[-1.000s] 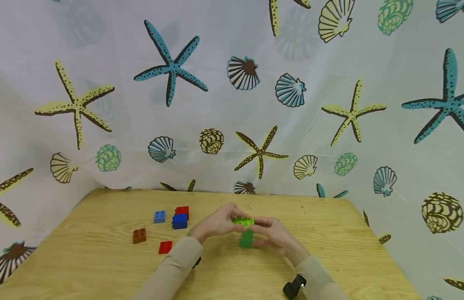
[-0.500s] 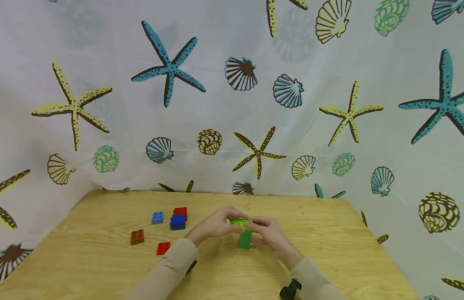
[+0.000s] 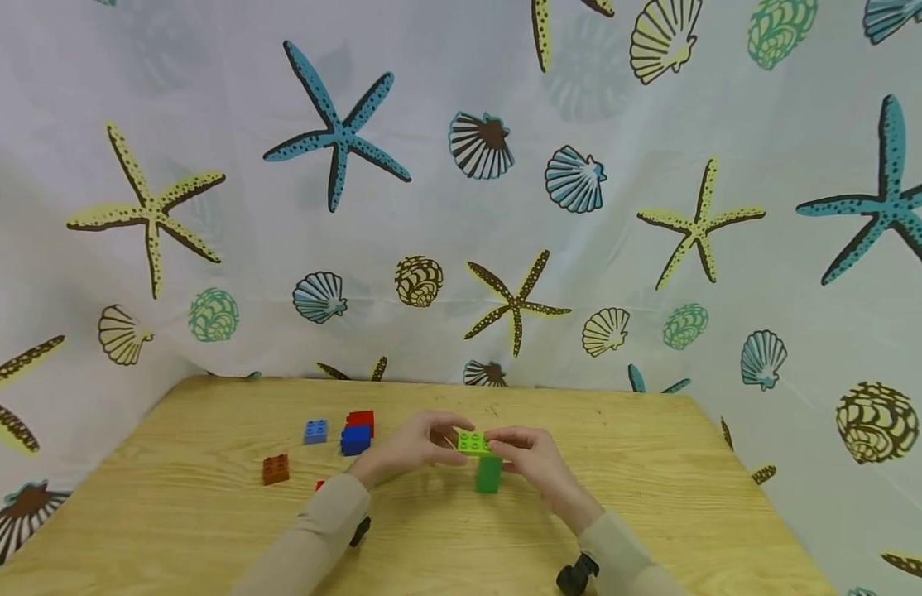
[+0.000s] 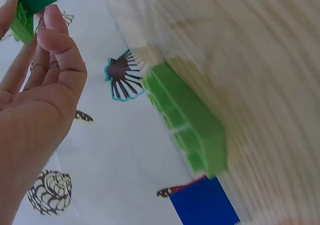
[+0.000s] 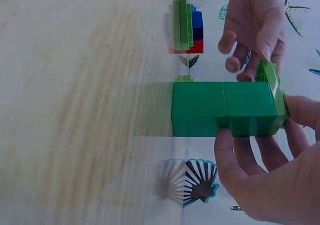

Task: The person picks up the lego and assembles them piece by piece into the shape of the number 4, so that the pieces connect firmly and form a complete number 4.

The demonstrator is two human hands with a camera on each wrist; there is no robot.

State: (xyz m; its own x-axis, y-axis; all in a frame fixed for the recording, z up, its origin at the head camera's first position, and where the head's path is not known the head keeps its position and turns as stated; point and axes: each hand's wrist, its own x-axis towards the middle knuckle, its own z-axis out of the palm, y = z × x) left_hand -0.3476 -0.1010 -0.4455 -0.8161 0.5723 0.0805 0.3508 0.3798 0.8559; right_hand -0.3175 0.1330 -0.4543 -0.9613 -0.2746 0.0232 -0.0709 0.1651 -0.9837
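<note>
Two dark green bricks (image 5: 225, 110) stand stacked upright on the table, capped by a lime green brick (image 3: 473, 444) that overhangs to the left. My right hand (image 3: 539, 468) holds this stack from the right. Its thumb lies against the green side in the right wrist view, with fingertips at the lime brick. By the lime brick's free end is my left hand (image 3: 405, 451), its fingers spread and loosely bent. Whether its thumb touches that end, I cannot tell. Another lime green brick (image 4: 190, 120) lies on the table, seen in both wrist views.
Left on the wooden table (image 3: 208, 530) are a light blue brick (image 3: 315, 431), a dark blue brick (image 3: 356, 440), a red brick (image 3: 361, 418) and a brown brick (image 3: 276, 469). A red flat piece (image 3: 320, 485) is mostly hidden by my left sleeve. A patterned curtain (image 3: 431, 207) hangs behind.
My left hand has drawn back to the left from the lime brick on top, uncovering its studs. The right hand stays at the stack, which keeps its place.
</note>
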